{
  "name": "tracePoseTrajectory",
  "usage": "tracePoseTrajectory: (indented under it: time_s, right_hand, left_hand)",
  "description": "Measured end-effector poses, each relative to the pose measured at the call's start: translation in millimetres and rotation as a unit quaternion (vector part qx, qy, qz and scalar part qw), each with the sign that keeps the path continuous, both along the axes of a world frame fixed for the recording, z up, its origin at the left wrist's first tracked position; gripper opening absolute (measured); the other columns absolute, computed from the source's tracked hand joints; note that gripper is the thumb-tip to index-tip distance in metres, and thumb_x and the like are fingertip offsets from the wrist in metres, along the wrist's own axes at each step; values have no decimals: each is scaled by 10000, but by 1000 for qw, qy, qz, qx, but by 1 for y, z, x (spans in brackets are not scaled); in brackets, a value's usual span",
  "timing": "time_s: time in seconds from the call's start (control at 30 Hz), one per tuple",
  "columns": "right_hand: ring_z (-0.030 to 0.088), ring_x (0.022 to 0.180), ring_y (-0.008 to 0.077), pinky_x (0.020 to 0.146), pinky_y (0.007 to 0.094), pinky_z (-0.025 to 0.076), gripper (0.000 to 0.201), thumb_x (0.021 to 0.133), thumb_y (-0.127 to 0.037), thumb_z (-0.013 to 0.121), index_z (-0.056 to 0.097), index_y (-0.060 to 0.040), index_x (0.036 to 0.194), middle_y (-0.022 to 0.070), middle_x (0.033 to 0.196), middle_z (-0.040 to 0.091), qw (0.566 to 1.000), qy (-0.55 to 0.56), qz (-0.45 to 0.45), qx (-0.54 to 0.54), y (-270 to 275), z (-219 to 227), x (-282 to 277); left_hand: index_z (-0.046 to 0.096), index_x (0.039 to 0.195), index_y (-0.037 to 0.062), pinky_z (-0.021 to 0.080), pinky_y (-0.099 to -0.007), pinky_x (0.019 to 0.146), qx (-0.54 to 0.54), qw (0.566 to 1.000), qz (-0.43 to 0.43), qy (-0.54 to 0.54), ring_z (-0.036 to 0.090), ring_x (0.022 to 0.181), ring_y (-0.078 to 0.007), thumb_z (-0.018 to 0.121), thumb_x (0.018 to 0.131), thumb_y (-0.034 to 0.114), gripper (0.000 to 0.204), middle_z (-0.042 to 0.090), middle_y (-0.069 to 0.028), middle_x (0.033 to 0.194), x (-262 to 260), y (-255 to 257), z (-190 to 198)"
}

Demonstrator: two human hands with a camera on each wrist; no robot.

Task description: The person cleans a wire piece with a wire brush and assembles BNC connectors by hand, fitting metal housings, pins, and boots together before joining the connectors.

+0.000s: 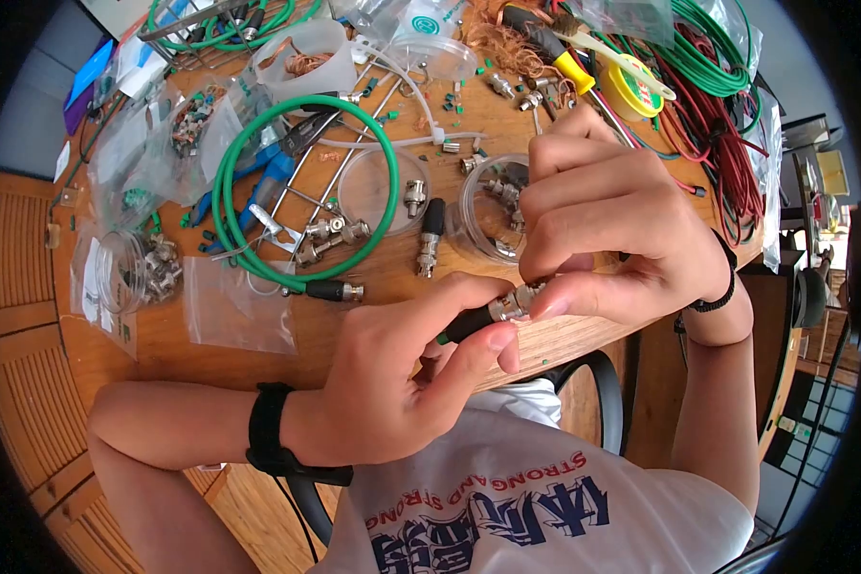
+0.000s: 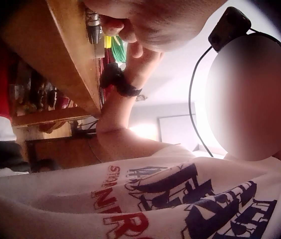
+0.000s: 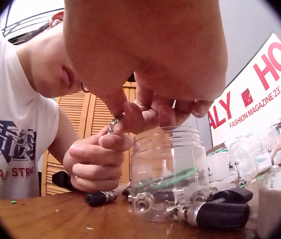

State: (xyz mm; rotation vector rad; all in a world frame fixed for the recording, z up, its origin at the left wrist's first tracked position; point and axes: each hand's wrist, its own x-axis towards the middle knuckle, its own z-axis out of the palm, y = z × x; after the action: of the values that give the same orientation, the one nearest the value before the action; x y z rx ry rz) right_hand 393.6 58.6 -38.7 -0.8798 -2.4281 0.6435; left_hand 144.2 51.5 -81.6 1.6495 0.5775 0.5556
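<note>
Between my two hands is a BNC connector with a black boot and a silver metal end [image 1: 505, 308]. My left hand [image 1: 392, 373] grips the black boot between thumb and fingers, and a bit of green shows at its rear. Thumb and fingertips of my right hand [image 1: 622, 225] pinch the metal end. In the right wrist view the silver part [image 3: 113, 125] shows between the fingertips of both hands, above the table. Behind them stands a clear round jar [image 1: 469, 225] of metal connectors. Another black-booted connector [image 1: 431, 234] lies on the table nearby.
A looped green cable [image 1: 222, 206] with a connector lies left of centre, over blue-handled pliers [image 1: 275, 177]. Plastic bags [image 1: 239, 306] and a small jar [image 1: 121, 273] lie at left. At back right are a yellow tin [image 1: 631, 88], a brush and coiled wires [image 1: 732, 143].
</note>
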Motion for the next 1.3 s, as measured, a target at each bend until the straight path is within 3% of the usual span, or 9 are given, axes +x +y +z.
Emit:
tracePoseTrajectory:
  time_s: [0.17, 0.23, 0.33, 0.57, 0.87, 0.93, 1.07, 1.13, 1.3]
  right_hand:
    - [491, 692, 223, 791, 386, 329, 400, 853, -482, 785, 727, -91, 792, -16, 670, 556, 998, -30, -30, 51, 1, 3, 0]
    - [503, 694, 218, 800, 387, 331, 383, 841, -469, 798, 733, -94, 796, -15, 681, 578, 998, -6, -47, 35, -1, 13, -2]
    - [529, 704, 214, 822, 386, 334, 353, 818, -441, 821, 740, -98, 803, -8, 702, 618, 997, 10, -61, 40, -3, 12, 1]
    - [544, 737, 228, 859, 399, 324, 322, 818, -389, 833, 718, -89, 792, 9, 729, 620, 996, -6, -44, 77, -6, 1, -4]
    - [464, 681, 231, 816, 406, 302, 379, 925, -428, 750, 709, -78, 786, 12, 706, 566, 997, -54, -19, 57, -6, 4, -2]
    - [476, 684, 223, 812, 399, 305, 383, 924, -438, 748, 715, -81, 791, 0, 710, 580, 998, -35, -30, 46, -5, 11, -2]
    - [515, 698, 198, 802, 377, 316, 346, 908, -427, 769, 731, -93, 825, -32, 731, 627, 998, 1, -48, 43, -6, 18, -3]
    - [524, 705, 199, 808, 376, 322, 315, 893, -402, 788, 732, -96, 838, -28, 735, 636, 998, -8, -44, 51, -7, 14, 1]
    - [535, 711, 214, 829, 383, 341, 253, 850, -332, 833, 725, -103, 856, -12, 752, 649, 997, -7, -33, 64, -5, 3, -1]
  left_hand:
    - [614, 1126, -69, 502, -241, 677, 14, 999, 9, -52, 676, 725, -102, 542, 1085, 121, 207, 728, -104, 802, 4, -2, -20]
    - [621, 1186, -21, 521, -253, 531, 9, 995, 30, -94, 665, 666, -62, 611, 1052, 102, 183, 719, -33, 784, 4, -4, -26]
    - [617, 1195, -26, 532, -256, 553, -4, 994, 32, -107, 674, 694, -60, 597, 1058, 100, 187, 714, -45, 783, 5, -3, -23]
    - [597, 1103, -67, 502, -243, 677, -13, 997, 17, -76, 649, 724, -94, 535, 1097, 139, 214, 689, -77, 772, 4, -3, -18]
    - [621, 1096, -33, 479, -235, 626, 1, 999, 15, -39, 639, 682, -89, 539, 1090, 147, 198, 681, -52, 737, 2, -2, -9]
    - [622, 1188, -16, 518, -264, 532, 87, 996, 7, -18, 675, 659, -90, 588, 1069, 123, 185, 696, -57, 756, -1, 2, -6]
    - [620, 1188, -16, 514, -262, 531, 0, 995, 21, -97, 657, 642, -80, 590, 1068, 122, 186, 701, -56, 757, 4, -3, -18]
    - [610, 1094, -67, 511, -252, 682, -14, 999, 5, -46, 656, 703, -96, 533, 1089, 106, 189, 699, -75, 761, 3, -2, -13]
    - [606, 1114, -62, 506, -245, 675, 4, 999, 19, -50, 649, 716, -81, 544, 1093, 114, 188, 705, -76, 773, 3, -5, -18]
